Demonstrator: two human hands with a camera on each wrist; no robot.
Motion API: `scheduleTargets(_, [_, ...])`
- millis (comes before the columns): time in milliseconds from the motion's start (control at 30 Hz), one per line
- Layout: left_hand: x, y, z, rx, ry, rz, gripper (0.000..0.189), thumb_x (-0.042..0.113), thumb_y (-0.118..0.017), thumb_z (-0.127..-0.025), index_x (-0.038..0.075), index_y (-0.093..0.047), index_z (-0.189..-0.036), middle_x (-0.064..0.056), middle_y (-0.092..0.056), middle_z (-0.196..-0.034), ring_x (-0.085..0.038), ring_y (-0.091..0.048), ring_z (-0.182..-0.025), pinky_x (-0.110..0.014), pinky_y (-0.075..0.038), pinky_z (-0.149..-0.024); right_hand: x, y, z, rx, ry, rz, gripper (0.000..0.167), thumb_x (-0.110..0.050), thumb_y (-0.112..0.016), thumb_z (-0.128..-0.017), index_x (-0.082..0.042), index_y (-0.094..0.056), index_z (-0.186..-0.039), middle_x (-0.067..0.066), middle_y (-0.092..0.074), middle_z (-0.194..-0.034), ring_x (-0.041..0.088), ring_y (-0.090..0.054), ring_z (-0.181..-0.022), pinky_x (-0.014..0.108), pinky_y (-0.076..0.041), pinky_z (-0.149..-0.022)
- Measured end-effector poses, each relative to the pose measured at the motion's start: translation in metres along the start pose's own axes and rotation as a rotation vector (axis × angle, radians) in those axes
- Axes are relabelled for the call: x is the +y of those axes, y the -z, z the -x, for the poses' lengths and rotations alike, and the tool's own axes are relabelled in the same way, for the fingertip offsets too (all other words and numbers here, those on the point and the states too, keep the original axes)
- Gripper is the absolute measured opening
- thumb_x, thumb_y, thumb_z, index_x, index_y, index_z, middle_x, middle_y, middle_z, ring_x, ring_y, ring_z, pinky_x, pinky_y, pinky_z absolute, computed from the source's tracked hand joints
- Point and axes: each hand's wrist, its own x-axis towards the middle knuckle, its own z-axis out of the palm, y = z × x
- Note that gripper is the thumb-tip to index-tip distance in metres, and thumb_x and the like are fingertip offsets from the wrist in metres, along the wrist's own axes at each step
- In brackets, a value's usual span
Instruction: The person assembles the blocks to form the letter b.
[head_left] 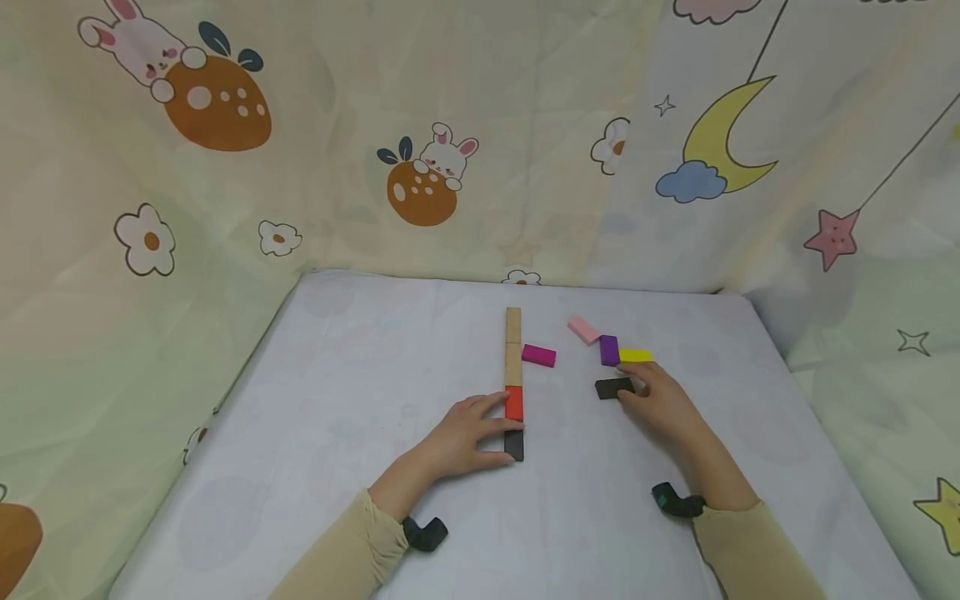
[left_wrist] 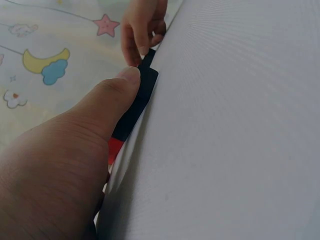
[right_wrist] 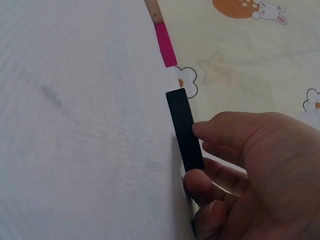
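Note:
My left hand (head_left: 465,437) rests at a straight row of blocks, its fingers fairly straight and spread. Its thumb touches the near black block (head_left: 513,447) and other fingertips lie on the red block (head_left: 513,403). In the left wrist view the thumb lies along the side of the black block (left_wrist: 135,107). Two tan wooden blocks (head_left: 513,346) continue the row away from me. To the right, my right hand (head_left: 663,404) pinches a second black block (head_left: 609,388) between thumb and fingers. The right wrist view shows this black block (right_wrist: 184,127) close over the table.
A magenta block (head_left: 538,356) lies just right of the tan blocks. Beyond the right hand are a pink block (head_left: 583,330), a purple block (head_left: 609,350) and a yellow block (head_left: 635,356). A printed cloth (head_left: 525,208) stands behind the white table (head_left: 337,367).

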Motion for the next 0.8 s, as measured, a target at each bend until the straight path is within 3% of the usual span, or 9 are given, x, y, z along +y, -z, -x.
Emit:
scheduleTargets(133, [0.0004, 0.0006, 0.0000, -0.001, 0.005, 0.009, 0.054, 0.058, -0.063, -0.090, 0.048, -0.049, -0.141, 0.001, -0.027, -0.162, -0.025, -0.033, -0.144, -0.052, -0.031, -0.116, 0.0005, -0.0011, -0.0005, -0.016, -0.001, 0.028, 0.049, -0.032, -0.068, -0.093, -0.014, -0.057, -0.137, 0.013, -0.057, -0.125, 0.023, -0.053, -0.089, 0.031, -0.045, -0.072])
scheduleTargets(300, [0.0002, 0.0000, 0.0005, 0.000, 0.001, 0.007, 0.054, 0.059, -0.062, -0.089, 0.049, -0.048, -0.141, 0.002, -0.027, -0.162, -0.025, -0.033, -0.144, -0.052, -0.032, -0.116, 0.0003, -0.0011, -0.0003, -0.035, -0.024, 0.016, 0.052, -0.038, -0.069, -0.091, -0.017, -0.057, -0.137, 0.013, -0.056, -0.127, 0.026, -0.055, -0.094, 0.037, -0.049, -0.077])
scheduleTargets(433, [-0.0003, -0.0007, 0.0011, 0.005, -0.001, 0.008, 0.054, 0.059, -0.062, -0.089, 0.049, -0.048, -0.141, 0.002, -0.027, -0.162, -0.026, -0.033, -0.144, -0.052, -0.032, -0.115, -0.0012, -0.0002, 0.0001, -0.044, -0.013, 0.012, 0.048, -0.034, -0.070, -0.091, -0.017, -0.058, -0.135, 0.014, -0.056, -0.127, 0.027, -0.056, -0.097, 0.043, -0.051, -0.082])
scheduleTargets(600, [-0.0008, -0.0008, 0.0011, 0.007, 0.001, 0.002, 0.054, 0.059, -0.062, -0.089, 0.049, -0.048, -0.141, 0.002, -0.027, -0.162, -0.025, -0.033, -0.143, -0.052, -0.033, -0.115, -0.0011, -0.0005, -0.0001, -0.039, 0.011, 0.031, 0.040, -0.031, -0.070, -0.091, -0.017, -0.062, -0.128, 0.012, -0.058, -0.122, 0.024, -0.055, -0.093, 0.037, -0.049, -0.080])
scheduleTargets(800, [-0.0012, -0.0010, 0.0009, 0.004, 0.003, 0.007, 0.054, 0.060, -0.061, -0.089, 0.051, -0.047, -0.141, 0.002, -0.026, -0.162, -0.025, -0.033, -0.144, -0.052, -0.032, -0.116, -0.0049, 0.0005, -0.0017, -0.043, 0.000, 0.032, 0.043, -0.036, -0.069, -0.091, -0.016, -0.061, -0.129, 0.013, -0.058, -0.122, 0.024, -0.054, -0.092, 0.034, -0.048, -0.076])
